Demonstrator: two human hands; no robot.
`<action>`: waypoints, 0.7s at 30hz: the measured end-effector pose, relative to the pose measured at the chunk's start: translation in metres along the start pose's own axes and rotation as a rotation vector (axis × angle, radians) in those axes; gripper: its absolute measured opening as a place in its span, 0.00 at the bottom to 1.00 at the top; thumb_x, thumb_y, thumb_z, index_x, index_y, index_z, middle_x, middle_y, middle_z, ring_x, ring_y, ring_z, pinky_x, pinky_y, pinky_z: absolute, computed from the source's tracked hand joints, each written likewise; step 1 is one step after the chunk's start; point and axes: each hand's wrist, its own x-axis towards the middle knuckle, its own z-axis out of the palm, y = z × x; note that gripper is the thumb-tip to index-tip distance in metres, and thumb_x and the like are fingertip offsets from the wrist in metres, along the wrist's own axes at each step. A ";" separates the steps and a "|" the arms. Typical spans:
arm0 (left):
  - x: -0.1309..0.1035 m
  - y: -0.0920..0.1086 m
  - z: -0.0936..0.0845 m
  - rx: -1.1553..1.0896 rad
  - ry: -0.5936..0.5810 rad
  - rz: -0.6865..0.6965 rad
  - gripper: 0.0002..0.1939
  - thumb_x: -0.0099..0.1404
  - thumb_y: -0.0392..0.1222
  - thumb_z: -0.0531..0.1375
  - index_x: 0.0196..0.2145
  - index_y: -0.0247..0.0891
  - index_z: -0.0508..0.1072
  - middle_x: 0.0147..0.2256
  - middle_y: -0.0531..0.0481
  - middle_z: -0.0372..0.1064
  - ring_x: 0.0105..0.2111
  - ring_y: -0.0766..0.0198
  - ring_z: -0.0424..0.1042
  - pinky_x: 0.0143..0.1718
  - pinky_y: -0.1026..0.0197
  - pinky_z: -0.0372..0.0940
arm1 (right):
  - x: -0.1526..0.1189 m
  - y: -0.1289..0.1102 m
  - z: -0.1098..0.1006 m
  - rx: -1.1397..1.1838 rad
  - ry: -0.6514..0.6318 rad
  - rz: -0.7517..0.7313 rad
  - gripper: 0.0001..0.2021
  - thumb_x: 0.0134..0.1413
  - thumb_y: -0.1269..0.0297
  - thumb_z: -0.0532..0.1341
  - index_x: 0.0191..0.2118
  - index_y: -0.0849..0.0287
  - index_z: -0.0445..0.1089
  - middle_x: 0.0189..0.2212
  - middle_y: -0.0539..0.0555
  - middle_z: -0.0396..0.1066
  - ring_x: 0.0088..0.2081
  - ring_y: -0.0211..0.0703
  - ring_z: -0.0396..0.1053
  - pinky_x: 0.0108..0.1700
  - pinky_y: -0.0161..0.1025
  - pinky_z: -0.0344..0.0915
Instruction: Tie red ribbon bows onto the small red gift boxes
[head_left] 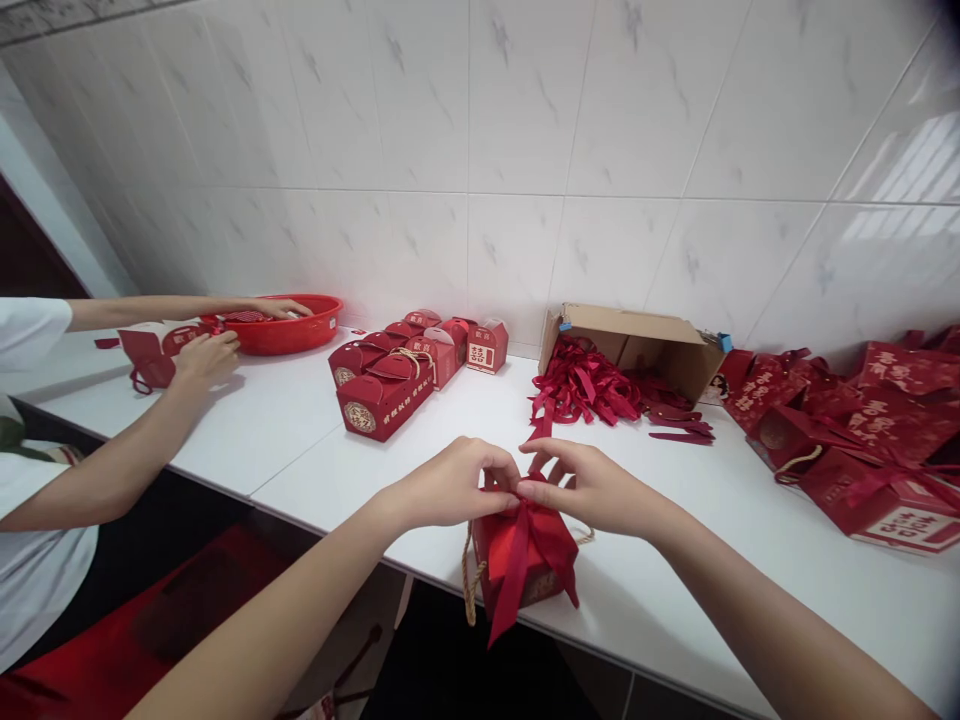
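A red gift box (544, 560) with gold cord handles stands at the table's front edge before me. Dark red ribbon (519, 560) crosses its top, and its loose ends hang down the near side. My left hand (457, 485) pinches the ribbon on top of the box, fingers curled. From the other side my right hand (585, 485) also pinches the ribbon, its fingertips close to the left ones. The exact grip at the knot is partly hidden by the fingers.
Several red boxes (386, 400) stand at mid-table. Behind my right hand, a cardboard box (622, 320) spills ribbons (585, 385). Ribboned boxes (885, 430) crowd the right. At left, a co-worker's hands (206, 357) are by a red basin (300, 335) and another box (150, 355).
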 end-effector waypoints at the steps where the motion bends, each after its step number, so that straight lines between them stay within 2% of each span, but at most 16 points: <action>1: 0.001 0.001 -0.002 0.024 -0.019 0.005 0.06 0.57 0.38 0.59 0.30 0.37 0.75 0.29 0.53 0.74 0.29 0.66 0.70 0.31 0.66 0.61 | 0.005 0.002 0.001 0.040 -0.022 0.002 0.18 0.53 0.56 0.62 0.47 0.60 0.66 0.38 0.55 0.70 0.35 0.41 0.68 0.35 0.37 0.65; 4: 0.003 0.003 -0.006 0.088 -0.066 0.004 0.06 0.56 0.36 0.58 0.31 0.37 0.75 0.29 0.53 0.73 0.29 0.67 0.70 0.30 0.67 0.61 | 0.011 0.007 0.004 0.131 -0.043 -0.063 0.06 0.53 0.64 0.61 0.35 0.61 0.66 0.30 0.52 0.69 0.31 0.38 0.66 0.32 0.35 0.64; 6: 0.003 0.003 -0.008 0.111 -0.087 0.003 0.08 0.55 0.36 0.58 0.32 0.37 0.76 0.29 0.53 0.73 0.29 0.66 0.70 0.31 0.67 0.62 | 0.007 0.009 0.005 0.121 -0.043 -0.148 0.02 0.53 0.70 0.60 0.32 0.60 0.65 0.29 0.50 0.68 0.30 0.36 0.66 0.32 0.34 0.64; 9: 0.004 -0.001 -0.008 0.129 -0.098 0.008 0.09 0.55 0.35 0.57 0.33 0.38 0.76 0.30 0.53 0.74 0.30 0.66 0.70 0.32 0.66 0.62 | -0.003 0.012 0.006 -0.035 -0.003 -0.315 0.07 0.53 0.77 0.56 0.34 0.59 0.68 0.31 0.51 0.69 0.33 0.37 0.66 0.37 0.35 0.64; 11: 0.004 -0.003 -0.009 0.147 -0.092 0.011 0.08 0.55 0.35 0.57 0.32 0.38 0.75 0.30 0.53 0.74 0.30 0.66 0.70 0.32 0.66 0.62 | -0.008 0.017 0.007 -0.160 -0.004 -0.418 0.15 0.55 0.80 0.53 0.40 0.57 0.71 0.35 0.53 0.68 0.35 0.38 0.67 0.38 0.36 0.65; 14: 0.002 -0.006 -0.012 0.189 -0.067 0.008 0.08 0.55 0.34 0.56 0.30 0.38 0.75 0.31 0.52 0.74 0.32 0.65 0.69 0.33 0.65 0.62 | -0.012 0.022 0.012 -0.300 -0.047 -0.475 0.20 0.57 0.78 0.51 0.48 0.53 0.72 0.36 0.56 0.66 0.35 0.40 0.66 0.36 0.37 0.65; 18: 0.001 -0.008 -0.015 0.171 -0.063 -0.005 0.06 0.54 0.34 0.57 0.29 0.37 0.74 0.30 0.52 0.73 0.31 0.65 0.68 0.32 0.65 0.61 | -0.012 0.020 0.018 -0.248 -0.053 -0.395 0.11 0.59 0.69 0.55 0.41 0.53 0.75 0.33 0.54 0.65 0.31 0.39 0.64 0.32 0.36 0.65; 21: 0.002 -0.010 -0.014 0.091 -0.110 0.004 0.07 0.54 0.34 0.56 0.31 0.37 0.73 0.29 0.53 0.71 0.30 0.66 0.68 0.30 0.66 0.61 | -0.011 0.019 0.019 -0.138 -0.041 -0.378 0.10 0.60 0.65 0.56 0.38 0.53 0.75 0.30 0.53 0.65 0.29 0.38 0.63 0.30 0.34 0.64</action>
